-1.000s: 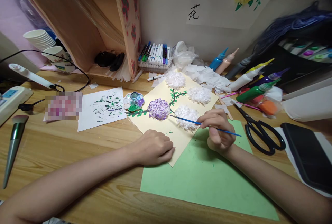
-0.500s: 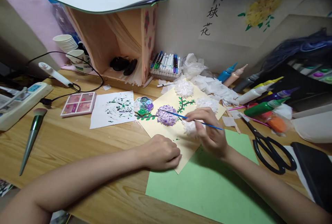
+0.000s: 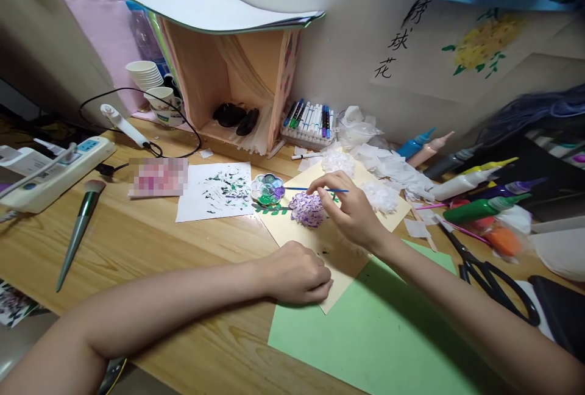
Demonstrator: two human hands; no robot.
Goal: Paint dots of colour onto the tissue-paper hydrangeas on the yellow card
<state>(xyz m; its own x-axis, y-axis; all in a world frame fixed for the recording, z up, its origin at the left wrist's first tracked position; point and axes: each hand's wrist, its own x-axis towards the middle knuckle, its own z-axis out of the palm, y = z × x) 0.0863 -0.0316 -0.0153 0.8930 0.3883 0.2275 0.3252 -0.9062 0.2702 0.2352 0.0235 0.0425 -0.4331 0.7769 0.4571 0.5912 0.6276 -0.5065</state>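
Craft corner, probably in a home

A wooden desk (image 3: 155, 242) against a wall served as a small art spot. Markers (image 3: 313, 116), paint bottles (image 3: 487, 206), a palette (image 3: 269, 189) and scissors (image 3: 491, 279) lay on it, and flower pictures (image 3: 488, 44) hung above. Paper cups (image 3: 145, 75), a power strip (image 3: 64, 169) and a makeup brush (image 3: 80, 230) suggested a home rather than a classroom, though the dark left edge was hard to read.

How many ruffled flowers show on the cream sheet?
3 on the sheet: a purple one toward the left corner, a white one at the far corner, another white one near the right corner. The right hand may hide more.
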